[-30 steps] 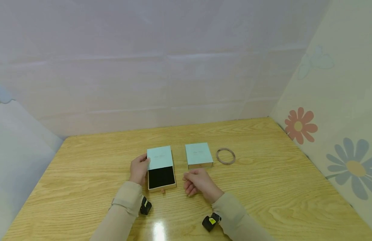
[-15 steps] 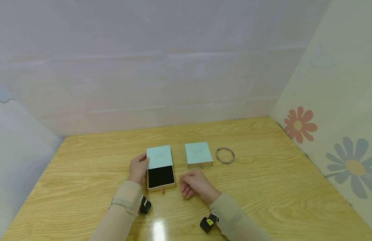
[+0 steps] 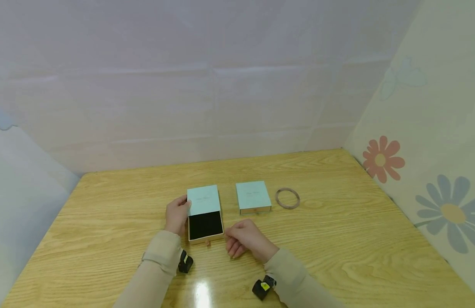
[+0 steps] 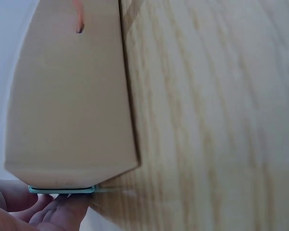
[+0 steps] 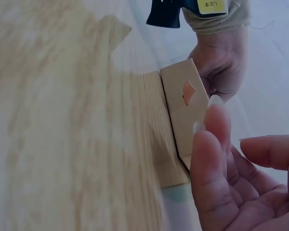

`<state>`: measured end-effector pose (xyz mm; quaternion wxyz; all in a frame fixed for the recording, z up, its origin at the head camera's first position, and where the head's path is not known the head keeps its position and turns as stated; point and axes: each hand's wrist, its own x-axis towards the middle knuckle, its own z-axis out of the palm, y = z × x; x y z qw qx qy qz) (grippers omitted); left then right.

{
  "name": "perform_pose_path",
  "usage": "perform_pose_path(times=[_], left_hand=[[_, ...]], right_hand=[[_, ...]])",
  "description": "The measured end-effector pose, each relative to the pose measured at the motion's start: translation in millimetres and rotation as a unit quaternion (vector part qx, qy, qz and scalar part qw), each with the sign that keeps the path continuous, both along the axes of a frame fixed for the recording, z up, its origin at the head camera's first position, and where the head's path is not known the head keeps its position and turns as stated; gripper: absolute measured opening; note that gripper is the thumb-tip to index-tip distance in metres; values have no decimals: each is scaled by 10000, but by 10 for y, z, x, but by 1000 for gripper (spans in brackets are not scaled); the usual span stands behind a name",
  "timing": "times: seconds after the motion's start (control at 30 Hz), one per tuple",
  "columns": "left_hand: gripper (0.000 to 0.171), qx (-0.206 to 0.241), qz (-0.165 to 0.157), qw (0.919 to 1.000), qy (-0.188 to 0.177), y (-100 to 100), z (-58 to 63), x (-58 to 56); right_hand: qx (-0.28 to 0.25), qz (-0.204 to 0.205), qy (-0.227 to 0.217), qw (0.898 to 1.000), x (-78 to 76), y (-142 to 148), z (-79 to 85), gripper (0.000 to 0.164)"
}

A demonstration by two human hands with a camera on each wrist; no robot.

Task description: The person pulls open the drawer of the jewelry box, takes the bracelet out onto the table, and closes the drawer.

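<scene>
A pale blue sliding box lies left of centre in the head view, its tan drawer pulled partway out toward me. Black lining fills the drawer. My left hand grips the left side of the box sleeve, thumb on top; fingers show below the sleeve's edge in the left wrist view. Just right of the drawer hovers my right hand, fingers loosely curled around nothing. In the right wrist view its fingers overlap the drawer front, where an orange ribbon tab sticks out.
A second pale blue box, closed, lies to the right of the first. Beside it is a brownish bangle. All rest on a wood-grain table, with a pale wall behind and a flower-patterned one at right.
My right hand has moved left and slightly toward me, coming close to the drawer's right side. The left hand, both boxes and the bangle have stayed put.
</scene>
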<state>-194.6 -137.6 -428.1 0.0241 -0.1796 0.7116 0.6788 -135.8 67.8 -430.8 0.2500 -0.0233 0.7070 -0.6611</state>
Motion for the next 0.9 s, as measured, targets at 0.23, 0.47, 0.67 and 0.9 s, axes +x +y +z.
perform_pose_path(times=[0.23,0.47,0.67,0.9], left_hand=[[43,-5,-47,10000,15,-3,4,6],[43,-7,-92,9999,-42,-5,26,16],[43,-26,-107,9999,-110,-1,32,19],[43,-38,-136,9998,-102,4,21,13]], right_hand=[[12,67,-73,10000,17,-42,-5,29],[19,152,-134,9998,46,-88,6,31],[44,208,-176,9996,83,-129,7,29],[-69,274,-253,9993,107,-167,-24,29]])
